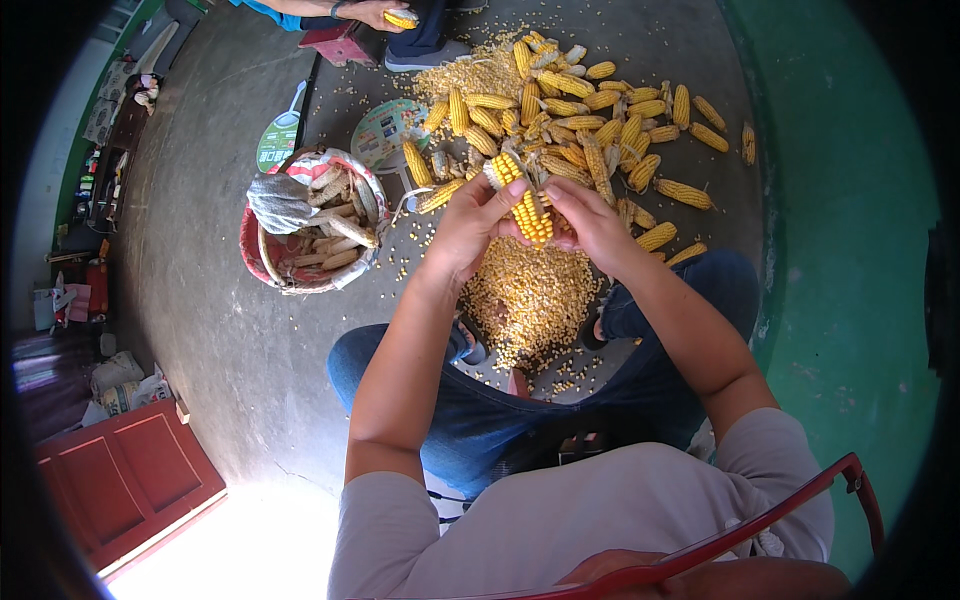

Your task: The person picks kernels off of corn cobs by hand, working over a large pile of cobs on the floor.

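Observation:
My left hand (480, 217) grips a yellow corn cob (530, 214) with its thumb along the kernels. Part of the cob is stripped of kernels on the side facing my right hand (583, 221). The fingers of that hand press against the cob's right side; whether they hold anything else is hidden. Below both hands, a heap of loose corn kernels (529, 300) lies on the floor between my feet. Just beyond the hands spreads a pile of unshelled corn cobs (577, 124), some with bits of dry husk.
Left of me stands a basket (251, 259) holding bare corncobs (337, 229) and a grey cloth (279, 202). Two plastic hand fans (279, 141) (386, 135) lie near it. Across the pile, another person's hand (373, 13) holds a cob. A green wall (840, 300) rises on the right.

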`<state>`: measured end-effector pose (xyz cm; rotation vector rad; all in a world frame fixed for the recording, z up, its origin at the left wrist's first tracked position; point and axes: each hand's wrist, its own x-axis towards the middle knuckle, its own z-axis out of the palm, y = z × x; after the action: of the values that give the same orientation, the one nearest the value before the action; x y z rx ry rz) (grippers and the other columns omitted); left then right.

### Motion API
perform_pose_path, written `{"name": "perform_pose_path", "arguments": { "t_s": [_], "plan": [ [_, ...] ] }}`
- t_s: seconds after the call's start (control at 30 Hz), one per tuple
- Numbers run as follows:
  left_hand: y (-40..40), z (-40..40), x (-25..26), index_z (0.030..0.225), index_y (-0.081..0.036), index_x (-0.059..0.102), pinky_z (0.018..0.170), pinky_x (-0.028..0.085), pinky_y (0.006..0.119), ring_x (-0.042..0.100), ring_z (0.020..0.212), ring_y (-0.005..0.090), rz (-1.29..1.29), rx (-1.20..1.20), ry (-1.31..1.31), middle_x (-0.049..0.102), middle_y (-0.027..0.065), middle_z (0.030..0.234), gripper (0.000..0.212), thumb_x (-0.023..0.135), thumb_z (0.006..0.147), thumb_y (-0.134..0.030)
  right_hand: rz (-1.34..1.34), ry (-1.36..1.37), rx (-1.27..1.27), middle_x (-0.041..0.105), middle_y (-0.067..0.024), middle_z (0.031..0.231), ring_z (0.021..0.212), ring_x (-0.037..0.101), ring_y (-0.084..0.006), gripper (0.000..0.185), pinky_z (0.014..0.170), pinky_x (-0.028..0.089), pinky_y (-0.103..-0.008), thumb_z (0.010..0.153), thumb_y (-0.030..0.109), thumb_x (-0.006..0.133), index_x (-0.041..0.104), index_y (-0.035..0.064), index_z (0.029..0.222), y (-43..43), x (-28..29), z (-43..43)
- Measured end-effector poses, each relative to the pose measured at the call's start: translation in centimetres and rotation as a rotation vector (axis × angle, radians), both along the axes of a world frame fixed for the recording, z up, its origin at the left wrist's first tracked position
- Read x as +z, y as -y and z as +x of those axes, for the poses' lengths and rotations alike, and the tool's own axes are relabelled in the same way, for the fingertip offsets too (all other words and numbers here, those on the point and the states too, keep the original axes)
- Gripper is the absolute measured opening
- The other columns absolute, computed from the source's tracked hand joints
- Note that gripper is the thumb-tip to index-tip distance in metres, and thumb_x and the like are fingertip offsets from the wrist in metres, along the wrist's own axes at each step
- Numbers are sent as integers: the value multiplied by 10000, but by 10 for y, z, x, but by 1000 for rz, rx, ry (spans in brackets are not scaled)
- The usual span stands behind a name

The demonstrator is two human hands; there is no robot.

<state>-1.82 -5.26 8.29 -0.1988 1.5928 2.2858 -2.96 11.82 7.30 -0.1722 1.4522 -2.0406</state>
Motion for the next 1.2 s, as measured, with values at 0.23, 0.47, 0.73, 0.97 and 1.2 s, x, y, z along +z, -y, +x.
{"name": "perform_pose_path", "arguments": {
  "t_s": [0.23,0.47,0.73,0.97,1.2],
  "plan": [
    [-2,0,-1,1022,-4,525,592,482,206,562,718,83,27,31,10,584,34,865,308,593,843,-245,98,-365,9,438,14,688,519,368,-28,160,436,289,-179,936,213,419,440,58,905,5,-14,1],
    [1,0,-2,978,-27,530,574,449,194,536,691,62,106,64,-13,569,14,831,264,588,848,-250,-79,-163,32,445,10,682,508,347,-24,136,438,268,-171,937,199,415,437,66,928,5,-14,2],
    [-3,2,3,933,-41,526,522,428,170,508,637,45,27,103,26,552,-7,798,237,592,846,-251,-2,-200,5,451,20,718,538,363,-21,116,445,278,-167,912,176,472,435,70,944,5,-17,3],
    [-6,0,1,926,-26,519,530,440,181,520,634,54,26,111,19,557,14,783,241,579,855,-248,149,-677,-169,444,27,665,536,409,-22,139,452,325,-171,909,197,481,445,63,903,13,-35,4],
    [-3,2,-2,941,-18,521,533,453,184,537,646,66,23,100,-5,570,29,800,253,570,860,-252,67,-248,-52,439,11,686,500,363,-29,161,418,273,-170,937,222,416,435,63,936,9,-19,7]
  ]
}}
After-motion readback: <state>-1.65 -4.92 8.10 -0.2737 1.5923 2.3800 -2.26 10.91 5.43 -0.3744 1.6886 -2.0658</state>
